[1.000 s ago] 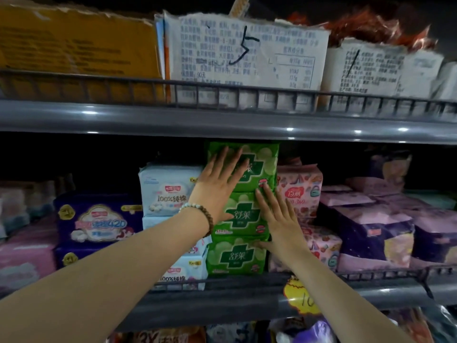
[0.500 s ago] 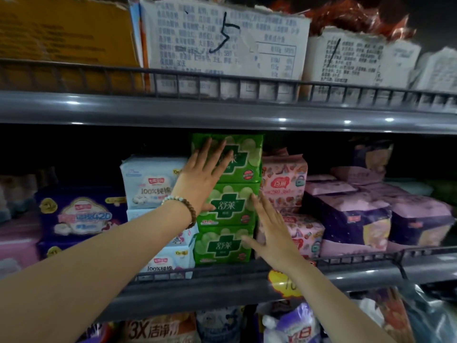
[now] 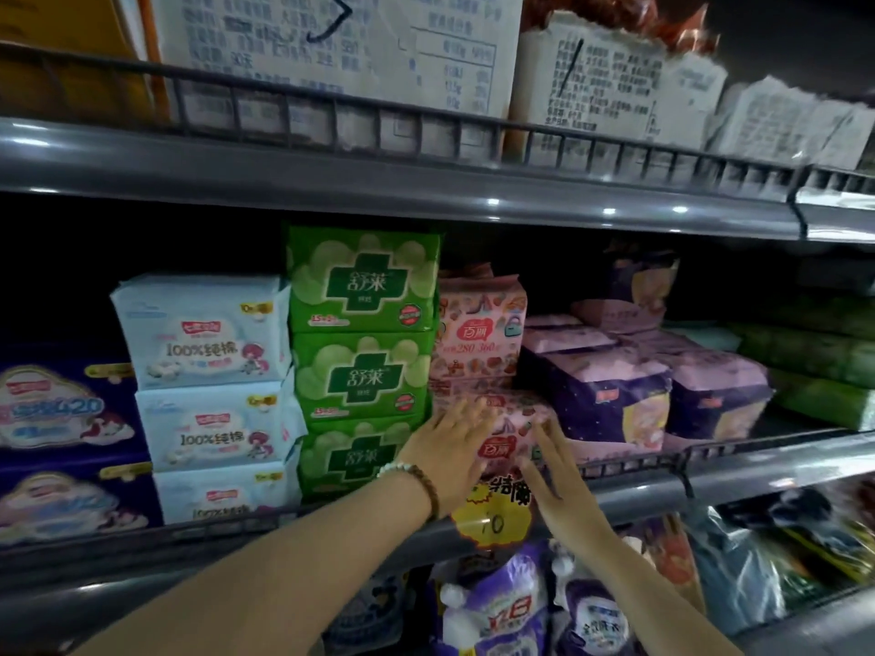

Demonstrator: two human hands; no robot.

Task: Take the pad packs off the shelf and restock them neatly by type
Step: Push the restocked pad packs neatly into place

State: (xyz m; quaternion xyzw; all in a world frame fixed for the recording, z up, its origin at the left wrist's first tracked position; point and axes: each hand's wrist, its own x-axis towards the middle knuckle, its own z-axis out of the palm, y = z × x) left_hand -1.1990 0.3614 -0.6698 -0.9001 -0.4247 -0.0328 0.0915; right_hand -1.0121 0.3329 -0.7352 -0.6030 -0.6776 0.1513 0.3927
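Both forearms reach up to the shelf [image 3: 710, 480], a bead bracelet [image 3: 421, 482] on the left wrist. The left hand [image 3: 450, 449] lies flat, fingers straight, on the left front of the lower pink pack [image 3: 518, 414]. The right hand [image 3: 551, 471] is also released, its fingers straight against the pack's right front. A yellow price tag [image 3: 487, 518] hangs on the rail just beneath them. The pack sits at the shelf's front edge, under a second pink pack [image 3: 478, 324]. Touching it on the left stand three stacked green packs [image 3: 362, 371], then three pale blue packs [image 3: 208, 419]. Purple packs [image 3: 606, 395] lie to the right. Above, printed cartons [image 3: 331, 54] fill the upper shelf.
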